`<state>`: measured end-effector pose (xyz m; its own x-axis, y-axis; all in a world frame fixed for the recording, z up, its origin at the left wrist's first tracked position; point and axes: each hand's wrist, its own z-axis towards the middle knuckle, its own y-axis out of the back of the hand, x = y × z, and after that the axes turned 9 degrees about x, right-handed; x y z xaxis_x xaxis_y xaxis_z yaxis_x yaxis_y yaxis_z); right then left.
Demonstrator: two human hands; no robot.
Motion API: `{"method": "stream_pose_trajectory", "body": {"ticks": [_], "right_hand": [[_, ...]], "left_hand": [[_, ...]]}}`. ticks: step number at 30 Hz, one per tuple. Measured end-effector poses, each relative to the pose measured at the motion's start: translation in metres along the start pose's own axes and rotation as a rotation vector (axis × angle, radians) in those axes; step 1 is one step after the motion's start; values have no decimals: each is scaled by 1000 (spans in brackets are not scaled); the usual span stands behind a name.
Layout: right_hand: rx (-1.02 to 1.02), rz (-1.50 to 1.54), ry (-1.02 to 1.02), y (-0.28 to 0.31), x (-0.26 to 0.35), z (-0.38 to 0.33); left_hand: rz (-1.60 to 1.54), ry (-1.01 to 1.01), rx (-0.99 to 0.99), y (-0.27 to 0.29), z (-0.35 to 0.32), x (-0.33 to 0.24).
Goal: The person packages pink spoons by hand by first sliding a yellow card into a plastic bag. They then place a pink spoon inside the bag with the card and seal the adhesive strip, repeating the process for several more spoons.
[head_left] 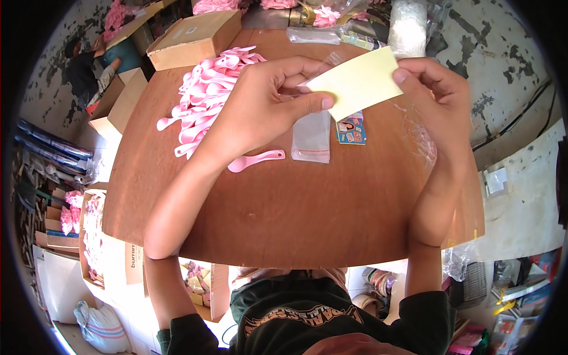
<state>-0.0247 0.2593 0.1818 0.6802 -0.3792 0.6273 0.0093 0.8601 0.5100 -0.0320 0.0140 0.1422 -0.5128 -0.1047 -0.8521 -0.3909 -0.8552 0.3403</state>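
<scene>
A pale yellow card [361, 83] is held up above the table, tilted, its right end higher. My left hand [269, 103] pinches its lower left corner with the thumb in front; a bit of clear plastic shows behind those fingers. My right hand [441, 97] grips the card's right edge between thumb and fingers. Below lie clear plastic bags [310, 145] and small colourful printed cards [352, 135], partly covered by the yellow one. A heap of pink plastic spoons [204, 89] spreads out beyond my left forearm. One pink spoon [257, 160] rests apart, nearer to me.
The brown wooden table [307, 219] has a curved-looking front edge. A cardboard box [195, 38] stands at the far left, and a clear plastic roll [408, 26] at the far right. Wispy plastic scraps [423, 142] lie by my right wrist. Another person [89, 71] is at the far left.
</scene>
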Motion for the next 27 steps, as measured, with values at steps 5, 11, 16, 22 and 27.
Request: {"method": "stream_pose_trajectory", "body": {"ticks": [5, 11, 16, 22, 27], "right_hand": [[57, 25, -43, -21, 9, 2], [291, -178, 197, -23, 4, 7], [356, -51, 236, -35, -10, 6], [449, -22, 227, -30, -17, 6], [493, -43, 241, -33, -18, 7]], "left_hand": [[-60, -41, 7, -6, 0, 8], [-146, -21, 10, -4, -1, 4], [-18, -56, 24, -2, -2, 4], [95, 8, 62, -1, -1, 6], [68, -58, 55, -3, 2, 17]]}}
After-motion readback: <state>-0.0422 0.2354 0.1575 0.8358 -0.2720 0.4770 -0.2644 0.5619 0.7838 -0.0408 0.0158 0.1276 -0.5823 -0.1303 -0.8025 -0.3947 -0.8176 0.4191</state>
